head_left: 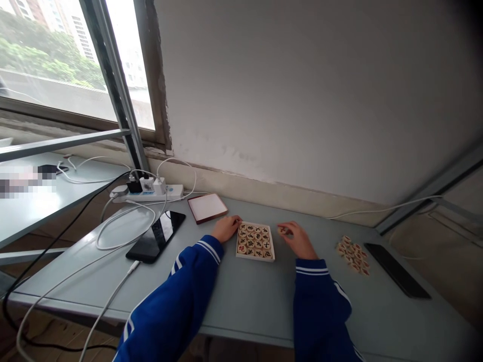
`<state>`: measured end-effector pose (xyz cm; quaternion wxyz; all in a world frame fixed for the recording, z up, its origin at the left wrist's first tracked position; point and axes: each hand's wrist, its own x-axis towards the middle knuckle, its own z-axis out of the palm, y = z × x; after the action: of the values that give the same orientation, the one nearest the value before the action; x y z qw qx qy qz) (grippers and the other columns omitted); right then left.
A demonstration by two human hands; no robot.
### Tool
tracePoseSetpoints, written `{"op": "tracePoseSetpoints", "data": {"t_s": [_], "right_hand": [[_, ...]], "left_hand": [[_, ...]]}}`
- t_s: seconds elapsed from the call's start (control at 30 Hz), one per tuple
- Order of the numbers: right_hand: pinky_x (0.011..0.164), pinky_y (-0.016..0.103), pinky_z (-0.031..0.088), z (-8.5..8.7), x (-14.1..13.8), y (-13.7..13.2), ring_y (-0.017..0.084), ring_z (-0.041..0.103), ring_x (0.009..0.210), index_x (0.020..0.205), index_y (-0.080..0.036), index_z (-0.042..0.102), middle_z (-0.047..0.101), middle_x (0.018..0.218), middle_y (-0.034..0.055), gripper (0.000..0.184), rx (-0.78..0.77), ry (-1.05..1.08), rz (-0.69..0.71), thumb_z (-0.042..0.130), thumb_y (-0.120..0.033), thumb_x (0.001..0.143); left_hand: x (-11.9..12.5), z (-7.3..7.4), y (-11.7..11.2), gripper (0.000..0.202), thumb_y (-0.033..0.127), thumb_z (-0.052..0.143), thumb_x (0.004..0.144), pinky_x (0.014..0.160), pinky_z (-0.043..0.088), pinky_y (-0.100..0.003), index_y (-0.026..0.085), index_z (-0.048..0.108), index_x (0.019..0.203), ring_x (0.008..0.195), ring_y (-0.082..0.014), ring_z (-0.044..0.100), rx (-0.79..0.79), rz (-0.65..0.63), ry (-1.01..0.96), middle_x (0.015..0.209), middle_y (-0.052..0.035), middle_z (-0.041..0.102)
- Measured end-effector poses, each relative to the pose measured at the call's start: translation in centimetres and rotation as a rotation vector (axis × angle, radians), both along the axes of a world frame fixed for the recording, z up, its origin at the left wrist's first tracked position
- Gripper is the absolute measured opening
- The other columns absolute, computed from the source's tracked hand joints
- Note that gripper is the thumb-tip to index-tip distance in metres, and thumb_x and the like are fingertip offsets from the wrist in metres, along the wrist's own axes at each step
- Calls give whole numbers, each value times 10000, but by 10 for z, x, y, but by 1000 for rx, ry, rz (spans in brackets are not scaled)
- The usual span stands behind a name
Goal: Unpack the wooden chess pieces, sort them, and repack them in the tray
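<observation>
A shallow white box (pixel 255 259) stands on the desk between my hands, filled with rows of round wooden Chinese chess pieces (pixel 258 244). Most of their characters are black; one at the near left corner is red. My left hand (pixel 225 228) grips the box at its far left corner, fingertips on the rim. Just right of the box, my right hand (pixel 298 240) pinches a Chinese chess piece (pixel 282 230) between thumb and fingers, a little apart from the rim. Farther right lies a cluster of loose chess pieces (pixel 353 255), several with red marks.
Behind my left hand rests an open box lid (pixel 207 207) with a white inside. A black tablet or large phone (pixel 156 237), white cables and a loaded power strip (pixel 175 191) occupy the left side. A long black object (pixel 397 270) lies at right. The wall (pixel 302 100) rises behind.
</observation>
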<state>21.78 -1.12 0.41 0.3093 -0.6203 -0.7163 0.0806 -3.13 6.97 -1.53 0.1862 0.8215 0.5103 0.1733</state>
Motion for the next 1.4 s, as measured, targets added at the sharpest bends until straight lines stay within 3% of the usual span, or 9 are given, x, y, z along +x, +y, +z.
{"op": "tracePoseSetpoints", "data": {"t_s": [0.2, 0.33, 0.4, 0.47, 0.53, 0.63, 0.73, 0.87, 1.4], "right_hand": [[787, 384, 394, -24, 78, -17, 221, 525, 875, 901, -249, 650, 601, 940, 50, 230, -137, -309, -437, 499, -261, 728], [859, 527, 294, -29, 116, -36, 324, 437, 1028, 822, -241, 665, 584, 1053, 78, 203, -61, -391, -839, 493, -243, 716], [861, 522, 304, -23, 117, -38, 332, 414, 1060, 819, -225, 663, 551, 1120, 80, 227, 21, -324, -876, 459, -221, 722], [861, 468, 344, -11, 96, -35, 291, 444, 1040, 892, -211, 644, 543, 1132, 78, 268, 129, -192, -720, 424, -219, 740], [869, 401, 373, 3, 52, -29, 223, 494, 985, 981, -196, 607, 565, 1085, 77, 298, 192, -40, -397, 400, -232, 770], [880, 366, 387, 17, -31, -26, 187, 494, 1007, 1011, -237, 592, 569, 1086, 46, 261, 16, 22, 209, 452, -254, 792], [927, 381, 352, 16, -92, -28, 184, 470, 1050, 1024, -250, 590, 556, 1102, 37, 273, -62, -50, 469, 504, -176, 776], [892, 324, 389, 3, -113, -27, 160, 492, 1001, 905, -219, 622, 544, 1050, 36, 202, -75, -8, 487, 547, -116, 747], [769, 281, 433, -5, -96, -19, 136, 528, 813, 832, -199, 647, 560, 857, 13, 177, -104, 214, 351, 665, -188, 657]], "left_hand": [[1, -1, 1, 347, 408, 314, 866, 730, 405, -269, 252, 590, 1008, 883, -201, 560, -11, -6, 6, 939, -44, 629], [1, -1, 1, 353, 407, 305, 867, 717, 409, -279, 249, 588, 1007, 882, -213, 560, -5, -4, 4, 935, -53, 629], [1, -1, 0, 351, 396, 302, 868, 707, 411, -281, 246, 592, 998, 868, -215, 565, -2, -14, -5, 931, -55, 631], [1, -1, 0, 349, 386, 301, 870, 710, 409, -280, 242, 593, 993, 863, -212, 566, 4, -27, -22, 936, -55, 632], [0, 0, -1, 345, 383, 306, 870, 725, 406, -274, 241, 593, 996, 872, -205, 564, 5, -29, -38, 947, -52, 631], [-1, 1, -1, 341, 396, 321, 865, 739, 403, -263, 245, 594, 1001, 877, -194, 564, -14, -12, -43, 948, -44, 632], [-1, 0, 0, 347, 414, 325, 862, 728, 406, -260, 247, 598, 996, 871, -194, 568, -18, 5, -31, 924, -41, 637], [0, -3, 2, 349, 431, 323, 859, 707, 410, -269, 261, 599, 987, 850, -202, 574, 11, 7, -20, 901, -39, 641], [-3, -3, 6, 359, 467, 340, 832, 654, 387, -261, 265, 609, 958, 797, -199, 576, -58, 6, -77, 791, -16, 650]]}}
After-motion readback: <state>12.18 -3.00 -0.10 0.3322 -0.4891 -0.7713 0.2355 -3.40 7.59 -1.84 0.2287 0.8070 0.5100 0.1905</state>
